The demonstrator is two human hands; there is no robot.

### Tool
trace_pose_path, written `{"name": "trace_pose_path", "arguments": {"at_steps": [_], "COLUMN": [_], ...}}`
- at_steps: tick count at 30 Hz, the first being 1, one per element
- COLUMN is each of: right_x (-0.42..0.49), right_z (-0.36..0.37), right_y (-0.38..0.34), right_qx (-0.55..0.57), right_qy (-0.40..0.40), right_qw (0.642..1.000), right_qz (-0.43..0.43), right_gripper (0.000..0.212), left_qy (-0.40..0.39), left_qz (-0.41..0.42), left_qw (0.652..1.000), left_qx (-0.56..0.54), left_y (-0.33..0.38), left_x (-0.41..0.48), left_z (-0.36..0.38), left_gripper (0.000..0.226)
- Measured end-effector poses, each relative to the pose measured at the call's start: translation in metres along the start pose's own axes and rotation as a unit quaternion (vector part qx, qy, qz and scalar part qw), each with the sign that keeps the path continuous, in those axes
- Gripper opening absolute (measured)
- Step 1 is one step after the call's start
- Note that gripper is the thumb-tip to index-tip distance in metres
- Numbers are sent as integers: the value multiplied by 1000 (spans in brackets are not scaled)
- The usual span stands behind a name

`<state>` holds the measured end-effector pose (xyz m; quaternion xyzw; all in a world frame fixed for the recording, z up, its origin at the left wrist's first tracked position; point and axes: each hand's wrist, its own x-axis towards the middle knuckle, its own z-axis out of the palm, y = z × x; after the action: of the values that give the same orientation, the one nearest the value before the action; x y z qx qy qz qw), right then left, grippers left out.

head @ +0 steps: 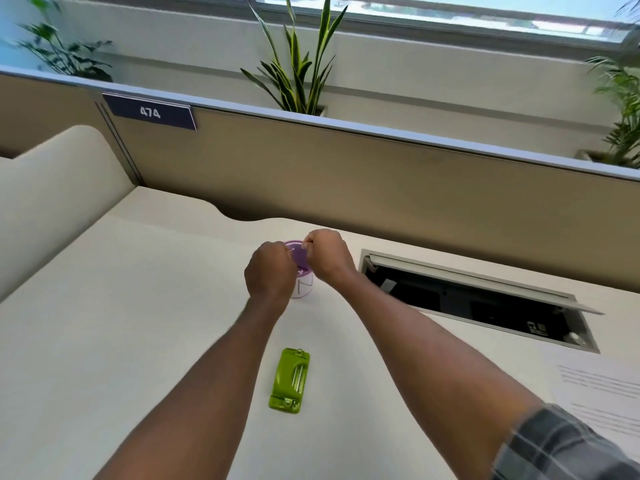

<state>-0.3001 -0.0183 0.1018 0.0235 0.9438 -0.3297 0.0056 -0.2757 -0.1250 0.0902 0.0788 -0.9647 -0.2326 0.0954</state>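
Note:
A small white container (305, 287) with a purple lid (298, 255) stands on the cream desk (121, 323). Both my hands are at its top. My left hand (272, 273) has curled fingers at the lid's left edge and hides the container's left side. My right hand (327, 254) pinches the lid's far right rim with curled fingers. The lid looks tilted up toward me. A green hole punch (290, 381) lies flat on the desk, closer to me, between my forearms.
An open cable hatch (467, 299) is set into the desk at the right. Printed paper sheets (599, 393) lie at the right edge. A tan partition (346, 174) with a "474" sign (149, 112) backs the desk, with plants behind it.

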Motion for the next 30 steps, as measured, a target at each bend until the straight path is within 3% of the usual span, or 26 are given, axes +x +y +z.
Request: {"name": "trace_pose_path", "arguments": {"at_steps": [7, 11, 17, 23, 30], "right_x": [6, 4, -1, -5, -5], "right_z": [11, 10, 4, 2, 1], "right_y": [11, 12, 7, 6, 2], "right_qx": [-54, -85, -91, -112, -89], "right_qy": [26, 18, 37, 20, 38], "right_qw": [998, 996, 995, 993, 994], "right_qz": [0, -30, -31, -41, -45], "right_gripper": [16, 23, 14, 20, 18], "left_qy": [2, 8, 21, -3, 6], "left_qz": [-1, 2, 21, 38, 56], "left_qw": [1000, 1000, 999, 998, 998], "left_qx": [-10, -4, 20, 58, 33], "left_y": [-6, -7, -7, -9, -10], "left_x": [3, 2, -2, -1, 2], "left_z": [18, 18, 13, 13, 14], "left_gripper": [23, 23, 24, 33, 28]}}
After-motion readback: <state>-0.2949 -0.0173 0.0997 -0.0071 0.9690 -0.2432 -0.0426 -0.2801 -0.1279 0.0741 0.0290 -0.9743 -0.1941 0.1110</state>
